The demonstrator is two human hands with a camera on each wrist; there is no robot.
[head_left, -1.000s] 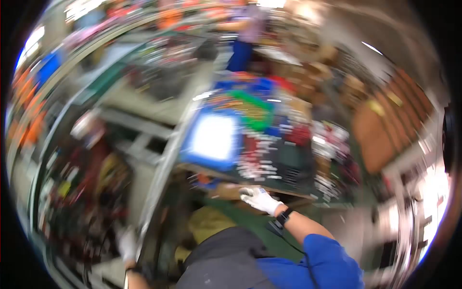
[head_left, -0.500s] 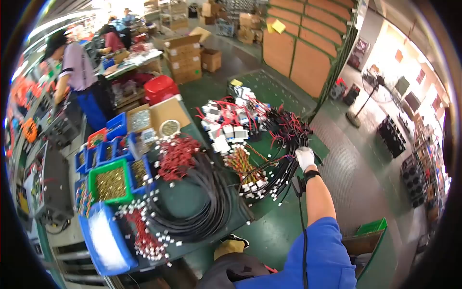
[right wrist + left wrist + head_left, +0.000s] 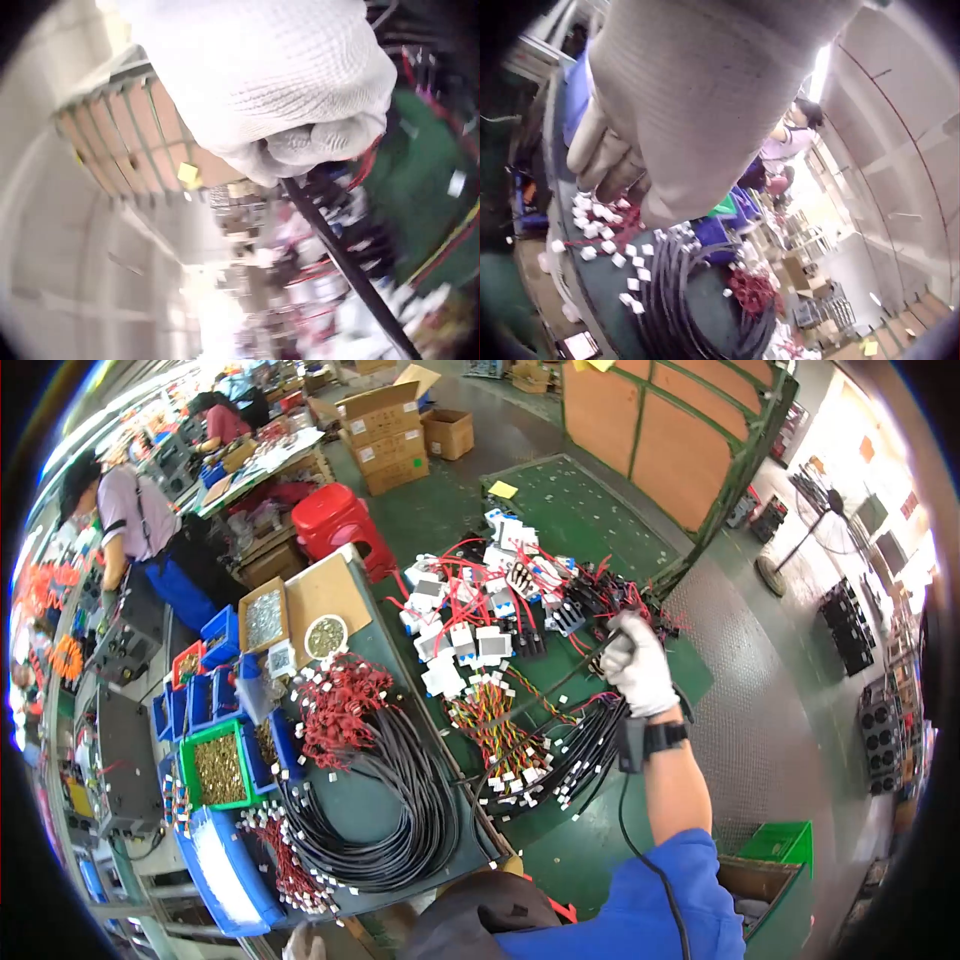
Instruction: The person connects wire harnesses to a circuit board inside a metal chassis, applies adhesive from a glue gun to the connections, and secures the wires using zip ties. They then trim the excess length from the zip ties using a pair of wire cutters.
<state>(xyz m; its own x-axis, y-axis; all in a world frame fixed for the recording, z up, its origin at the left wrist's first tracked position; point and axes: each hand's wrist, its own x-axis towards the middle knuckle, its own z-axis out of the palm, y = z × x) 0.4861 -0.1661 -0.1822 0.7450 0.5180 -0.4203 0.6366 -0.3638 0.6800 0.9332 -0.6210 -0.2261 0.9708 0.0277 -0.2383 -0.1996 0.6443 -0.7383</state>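
Note:
My gloved right hand is over the right side of the cable pile; in the right wrist view the hand grips a black cable in curled fingers. Beneath and beside it lie black cables, twisted coloured wires and white connectors with red wires. My gloved left hand is at the bottom edge of the head view. In the left wrist view this hand has loosely bent fingers above red wires with white plugs; contact cannot be told.
A thick coil of black cables lies on the left table, beside red wires. Blue bins, a green bin and a blue tray stand farther left. A red stool and a person are behind.
The head view has swung from the blurred bench to the cable tables. Since half a second ago, my right hand has risen slightly, and my left hand has appeared at the bottom edge.

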